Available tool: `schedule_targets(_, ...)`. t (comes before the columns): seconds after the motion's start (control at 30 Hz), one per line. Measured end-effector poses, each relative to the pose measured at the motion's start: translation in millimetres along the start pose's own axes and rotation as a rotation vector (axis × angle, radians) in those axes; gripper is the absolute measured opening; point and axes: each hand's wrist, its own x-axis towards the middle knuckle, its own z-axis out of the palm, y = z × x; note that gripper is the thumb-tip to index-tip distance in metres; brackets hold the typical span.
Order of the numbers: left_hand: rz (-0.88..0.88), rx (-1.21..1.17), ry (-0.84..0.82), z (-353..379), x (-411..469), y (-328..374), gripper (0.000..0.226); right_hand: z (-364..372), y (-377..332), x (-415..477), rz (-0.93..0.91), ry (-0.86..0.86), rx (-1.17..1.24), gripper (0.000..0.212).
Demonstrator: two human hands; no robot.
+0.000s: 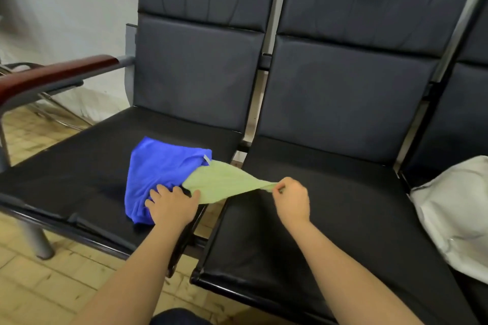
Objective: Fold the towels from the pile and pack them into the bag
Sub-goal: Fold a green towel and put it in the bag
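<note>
We see the left hand (171, 206) flat, fingers spread, pressing the blue towel (161, 166) on the left seat (79, 166). The right hand (291, 199) pinches a corner of the green towel (224, 183), which stretches from under the blue one across the seat gap. The white bag (454, 208) lies far right, well apart.
</note>
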Motion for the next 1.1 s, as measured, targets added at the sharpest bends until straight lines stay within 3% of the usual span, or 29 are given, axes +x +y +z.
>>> schedule_targets(0.03,-0.031,0.007,-0.005,-1,2,-1,0.076,-9,10,3,0.088,0.047,0.089,0.002)
schedule_targets(0.13,-0.179,-0.050,-0.040,-11,3,4,0.079,-39,42,16,0.359,0.163,0.308,0.020)
schedule_targets(0.23,-0.192,-0.076,-0.012,-16,-3,23,0.073,-69,75,20,0.460,0.202,0.357,0.022)
schedule_targets(0.3,0.083,-0.006,0.166,-16,-16,46,0.056,-82,94,15,0.382,0.111,0.311,0.014)
schedule_targets(0.37,0.497,0.024,0.251,-13,-40,77,0.046,-91,108,8,0.285,-0.038,0.285,0.007)
schedule_targets(0.43,0.880,0.045,0.101,-3,-72,109,0.052,-99,115,0,0.246,-0.130,0.340,0.016)
schedule_targets(0.5,1.052,0.106,-0.107,9,-108,139,0.075,-108,115,-6,0.174,-0.151,0.397,0.031)
schedule_targets(0.57,1.022,0.026,-0.198,27,-138,162,0.086,-117,109,-10,0.099,-0.183,0.423,0.040)
schedule_targets(0.6,0.954,-0.087,-0.208,35,-149,173,0.081,-122,105,-11,0.071,-0.203,0.436,0.042)
schedule_targets(0.67,0.805,-0.357,-0.201,40,-158,192,0.049,-131,97,-8,0.005,-0.215,0.431,0.047)
schedule_targets(0.77,0.726,-0.477,-0.128,31,-148,204,0.010,-155,96,-1,-0.150,-0.135,0.241,0.035)
schedule_targets(0.87,0.699,-0.607,-0.048,7,-126,199,0.016,-183,110,10,-0.284,-0.090,0.100,0.021)
schedule_targets(0.97,0.782,-0.666,0.046,-29,-108,196,0.020,-204,123,23,-0.264,-0.152,0.011,0.025)
schedule_targets(1.1,0.756,-0.944,-0.037,-84,-103,196,0.010,-239,124,33,-0.186,-0.137,0.166,0.013)
